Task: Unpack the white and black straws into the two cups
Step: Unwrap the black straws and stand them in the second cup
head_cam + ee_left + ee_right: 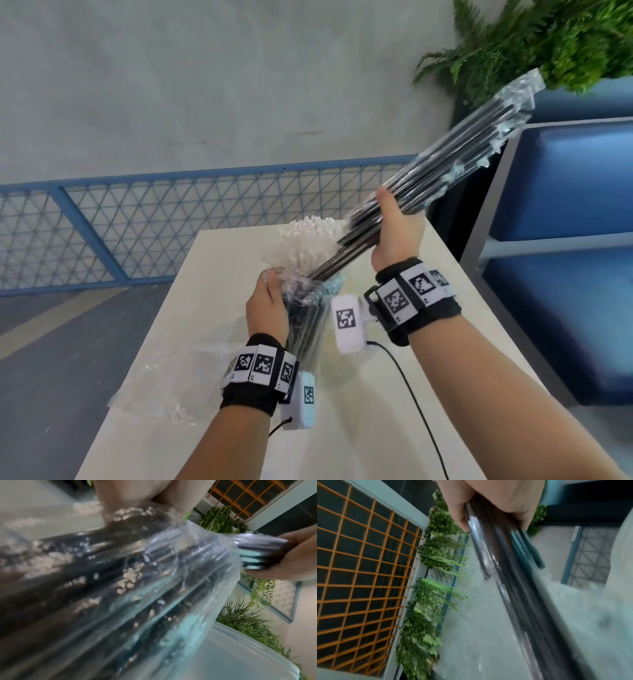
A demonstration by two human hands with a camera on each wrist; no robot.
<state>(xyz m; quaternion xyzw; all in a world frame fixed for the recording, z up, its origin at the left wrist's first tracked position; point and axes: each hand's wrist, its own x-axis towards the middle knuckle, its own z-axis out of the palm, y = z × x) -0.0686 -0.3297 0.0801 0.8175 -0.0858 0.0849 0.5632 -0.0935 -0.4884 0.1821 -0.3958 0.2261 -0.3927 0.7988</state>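
Above the table [394, 394], my right hand [397, 233] grips a bunch of black straws [445, 164], partly drawn from the bag [308, 308] my left hand [267, 308] clutches. White straws [305, 243] already stand in the far cup, which is hardly visible. Empty wrapper [171, 383] lies left. Judged about half done: black straws not yet in the second cup [240, 655].

Surface: we are looking at a pale cream table [394, 428], its far edge running toward a blue mesh railing.
Left edge: we are seeing a crumpled clear plastic wrapper [164, 380] lying flat, partly overhanging the table side.
Far end: we are finding a cup of white straws [305, 246] standing upright.
Right of centre: a black cable [411, 394] is trailing across the top.
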